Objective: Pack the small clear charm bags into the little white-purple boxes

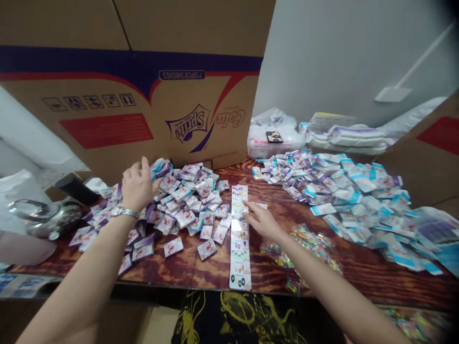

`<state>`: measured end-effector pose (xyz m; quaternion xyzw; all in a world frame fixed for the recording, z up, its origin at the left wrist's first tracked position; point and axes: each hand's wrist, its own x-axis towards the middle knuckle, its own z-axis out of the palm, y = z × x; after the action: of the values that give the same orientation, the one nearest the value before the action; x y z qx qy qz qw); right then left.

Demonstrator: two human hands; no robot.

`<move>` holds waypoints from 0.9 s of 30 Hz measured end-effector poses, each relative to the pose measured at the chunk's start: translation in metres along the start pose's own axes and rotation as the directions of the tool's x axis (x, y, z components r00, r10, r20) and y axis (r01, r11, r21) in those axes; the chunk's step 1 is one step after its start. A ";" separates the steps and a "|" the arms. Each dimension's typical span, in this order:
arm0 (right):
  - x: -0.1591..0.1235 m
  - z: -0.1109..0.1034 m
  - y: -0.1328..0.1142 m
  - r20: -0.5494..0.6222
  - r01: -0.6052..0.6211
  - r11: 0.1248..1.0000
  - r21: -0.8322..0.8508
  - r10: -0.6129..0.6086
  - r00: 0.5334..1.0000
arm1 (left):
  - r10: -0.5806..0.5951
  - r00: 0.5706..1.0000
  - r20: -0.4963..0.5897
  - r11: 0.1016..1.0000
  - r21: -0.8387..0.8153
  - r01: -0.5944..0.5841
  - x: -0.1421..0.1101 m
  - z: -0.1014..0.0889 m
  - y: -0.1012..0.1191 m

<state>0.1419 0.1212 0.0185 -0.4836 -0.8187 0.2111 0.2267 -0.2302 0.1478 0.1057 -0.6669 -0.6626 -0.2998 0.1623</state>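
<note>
You are laying your open right hand (260, 222) against the long printed card strip (239, 237) on the wooden table (358, 267), while your half-open left hand (138, 186) is hovering empty at the far edge of the heap of small packets (186, 205) left of the strip.

A cardboard carton (107, 129) is standing beyond the left hand (139, 185) and right hand (261, 220), showing an inverted "Sprite" logo (187, 124) with "Cola" (230, 118) beside it. An oval panel (181, 74) above is reading "1*12PCS*24BOXES". Print on the packets (186, 210) by the left hand is staying too small to read.
</note>
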 end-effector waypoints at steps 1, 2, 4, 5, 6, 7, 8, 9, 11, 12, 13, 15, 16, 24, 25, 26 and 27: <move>0.004 0.001 0.007 0.044 0.022 0.999 -0.025 -0.021 0.999 | 0.016 1.000 -0.022 1.000 -0.013 -0.017 0.004 0.002 0.000; 0.007 0.003 0.013 0.087 0.042 0.998 -0.039 -0.039 0.995 | 0.050 0.998 -0.031 0.998 -0.037 -0.051 0.002 0.004 0.006; 0.008 0.010 0.020 0.173 0.080 0.994 -0.077 -0.066 0.983 | 0.150 0.989 -0.016 0.983 -0.104 -0.151 -0.015 0.009 0.030; 0.007 0.015 0.022 0.209 0.094 0.991 -0.094 -0.072 0.975 | 0.222 0.975 0.024 0.965 -0.150 -0.216 -0.029 0.012 0.046; 0.005 0.019 0.024 0.237 0.102 0.989 -0.110 -0.074 0.969 | 0.263 0.964 0.036 0.951 -0.176 -0.253 -0.046 0.015 0.065; 0.002 0.022 0.024 0.259 0.107 0.986 -0.125 -0.072 0.963 | 0.301 0.951 0.070 0.937 -0.205 -0.281 -0.065 0.018 0.083; 0.000 0.025 0.025 0.274 0.108 0.984 -0.140 -0.067 0.959 | 0.343 0.935 0.096 0.910 -0.282 -0.305 -0.085 0.021 0.101; -0.002 0.027 0.024 0.284 0.107 0.982 -0.156 -0.059 0.957 | 0.380 0.915 0.136 0.879 -0.360 -0.312 -0.104 0.023 0.118; -0.006 0.030 0.024 0.290 0.102 0.977 -0.185 -0.045 0.956 | 0.442 0.859 0.258 0.824 -0.495 -0.275 -0.140 0.025 0.146; -0.007 0.031 0.023 0.291 0.102 0.975 -0.196 -0.041 0.956 | 0.457 0.833 0.313 0.802 -0.551 -0.233 -0.154 0.025 0.156; -0.008 0.031 0.023 0.286 0.106 0.972 -0.208 -0.043 0.957 | 0.473 0.800 0.369 0.783 -0.593 -0.190 -0.166 0.024 0.165; -0.009 0.033 0.022 0.251 0.118 0.963 -0.242 -0.056 0.966 | 0.488 0.747 0.451 0.757 -0.645 -0.105 -0.182 0.022 0.175; -0.010 0.034 0.022 0.226 0.123 0.958 -0.261 -0.063 0.972 | 0.489 0.728 0.481 0.748 -0.660 -0.067 -0.186 0.021 0.179; -0.012 0.045 0.022 0.129 0.138 0.949 -0.285 -0.104 0.986 | 0.389 0.678 0.623 0.693 -0.683 0.231 -0.184 0.021 0.181; -0.012 0.046 0.022 0.118 0.144 0.949 -0.279 -0.115 0.986 | 0.394 0.667 0.633 0.693 -0.681 0.237 -0.183 0.021 0.182; -0.012 0.047 0.022 0.103 0.150 0.950 -0.274 -0.126 0.987 | 0.396 0.659 0.639 0.694 -0.679 0.241 -0.183 0.020 0.182; -0.012 0.049 0.023 0.085 0.154 0.951 -0.268 -0.136 0.987 | 0.396 0.653 0.645 0.693 -0.677 0.248 -0.183 0.020 0.182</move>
<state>0.1349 0.1140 -0.0355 -0.4416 -0.8803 0.0943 0.1455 -0.0370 0.0031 0.0109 -0.7651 -0.4650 -0.2208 -0.3869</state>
